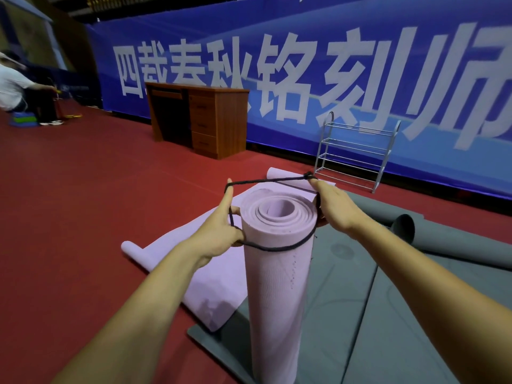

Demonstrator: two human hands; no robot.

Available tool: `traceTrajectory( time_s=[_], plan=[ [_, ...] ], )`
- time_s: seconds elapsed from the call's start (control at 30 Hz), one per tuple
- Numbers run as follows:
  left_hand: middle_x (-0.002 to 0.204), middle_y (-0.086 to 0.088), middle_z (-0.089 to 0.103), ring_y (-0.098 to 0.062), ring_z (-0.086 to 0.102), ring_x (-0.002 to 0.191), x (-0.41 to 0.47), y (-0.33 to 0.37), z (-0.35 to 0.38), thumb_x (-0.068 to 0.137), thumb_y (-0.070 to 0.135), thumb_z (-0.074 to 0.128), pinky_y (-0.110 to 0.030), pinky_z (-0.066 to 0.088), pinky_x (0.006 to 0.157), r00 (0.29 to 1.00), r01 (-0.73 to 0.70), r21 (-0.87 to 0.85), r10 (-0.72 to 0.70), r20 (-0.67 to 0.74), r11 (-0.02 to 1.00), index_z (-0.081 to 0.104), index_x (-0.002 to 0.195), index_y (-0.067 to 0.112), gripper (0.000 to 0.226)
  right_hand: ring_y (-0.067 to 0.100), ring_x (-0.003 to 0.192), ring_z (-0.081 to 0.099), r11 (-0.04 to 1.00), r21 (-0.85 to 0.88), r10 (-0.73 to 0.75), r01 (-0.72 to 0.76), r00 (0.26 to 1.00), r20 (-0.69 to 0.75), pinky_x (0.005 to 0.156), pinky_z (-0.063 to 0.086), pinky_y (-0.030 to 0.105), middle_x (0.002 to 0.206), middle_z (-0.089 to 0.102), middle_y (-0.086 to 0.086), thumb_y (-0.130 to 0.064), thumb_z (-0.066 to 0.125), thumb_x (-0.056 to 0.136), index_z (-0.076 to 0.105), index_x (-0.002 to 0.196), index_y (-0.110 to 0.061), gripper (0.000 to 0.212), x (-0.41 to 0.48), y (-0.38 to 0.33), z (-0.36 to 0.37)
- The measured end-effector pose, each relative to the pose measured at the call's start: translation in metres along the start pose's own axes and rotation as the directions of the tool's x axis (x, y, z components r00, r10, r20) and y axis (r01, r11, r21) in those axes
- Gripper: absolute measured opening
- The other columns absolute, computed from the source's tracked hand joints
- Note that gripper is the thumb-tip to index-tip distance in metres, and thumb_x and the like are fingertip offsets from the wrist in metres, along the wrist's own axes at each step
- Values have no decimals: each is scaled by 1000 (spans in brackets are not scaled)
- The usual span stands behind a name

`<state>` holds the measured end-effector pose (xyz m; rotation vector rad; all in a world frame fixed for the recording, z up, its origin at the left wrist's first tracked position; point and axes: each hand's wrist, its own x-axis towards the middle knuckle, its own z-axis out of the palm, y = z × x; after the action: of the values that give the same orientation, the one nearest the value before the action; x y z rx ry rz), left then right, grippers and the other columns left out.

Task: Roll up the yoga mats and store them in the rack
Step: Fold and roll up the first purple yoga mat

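A rolled-up light purple foam yoga mat (277, 273) stands up tall in the middle, close to the person. You can see the swirl of its layers at the top. Its bottom end goes out of view.

A thin black cord (277, 249) makes a loop around the top part of the roll. The left hand (221, 231) is just left of the roll. Its pointing finger sticks up with the cord hooked over it, and its other fingers curl onto the cord, so its grip is holding the cord. The right hand (332, 206) is on the right side of the roll. Its grip pinches the cord at a knot on the far side.

Left of the roll and behind it, a flat light purple mat (194, 261) lies on the red floor (83, 203). Its ends curl up a bit. Dark grey mats (388, 314) lie flat near and to the right, and one has a rolled end (404, 228).

The silver metal rack with four shelves (356, 155) stands far to the right, well apart from the roll, by a big blue banner with white letters (304, 65). A brown wooden desk with drawers (210, 120) stands further left along the banner. Far off on the left is another person in a white top (13, 87).
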<state>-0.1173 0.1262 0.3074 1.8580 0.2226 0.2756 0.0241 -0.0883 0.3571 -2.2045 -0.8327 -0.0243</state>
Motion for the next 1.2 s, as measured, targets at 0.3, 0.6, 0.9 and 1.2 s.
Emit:
traceTrajectory(
  time_s=[0.3, 0.6, 0.9, 1.2],
  plan=[
    [124, -3, 58, -8, 60, 69, 6, -50, 0, 71, 20, 79, -27, 54, 77, 974, 101, 228, -143, 178, 968, 25, 157, 41, 104, 30, 95, 69, 801, 252, 460, -543, 828, 321, 80, 55, 42, 107, 71, 14, -70, 16, 102, 50, 137, -20, 70, 6, 26, 14],
    [103, 10, 66, -8, 54, 56, 17, -96, 38, 84, 29, 81, -15, 42, 53, 980, 100, 293, -145, 136, 951, 18, 160, 38, 99, 14, 119, 64, 738, 459, 351, -495, 862, 366, 100, 52, 42, 119, 75, -13, -99, 38, 60, 75, 120, -35, 95, -64, 122, 83],
    [99, 17, 72, -11, 66, 102, 10, -137, 55, 68, 46, 72, -16, 45, 83, 916, 240, 393, -342, 212, 887, 67, 117, 39, 50, 9, 120, 63, 815, 376, 270, -441, 863, 427, 97, 48, 30, 109, 73, -22, -59, 72, 84, 70, 109, -33, 36, -73, 154, 106],
    [132, 0, 62, -16, 57, 109, -7, -150, 62, 81, 58, 68, -24, 50, 81, 751, 452, 422, -590, 296, 786, 47, 148, 33, 74, 10, 128, 58, 931, 52, 272, -362, 781, 563, 117, 41, 38, 140, 62, -13, -91, 76, 52, 53, 148, -30, 115, -78, 158, 109]
  ],
)
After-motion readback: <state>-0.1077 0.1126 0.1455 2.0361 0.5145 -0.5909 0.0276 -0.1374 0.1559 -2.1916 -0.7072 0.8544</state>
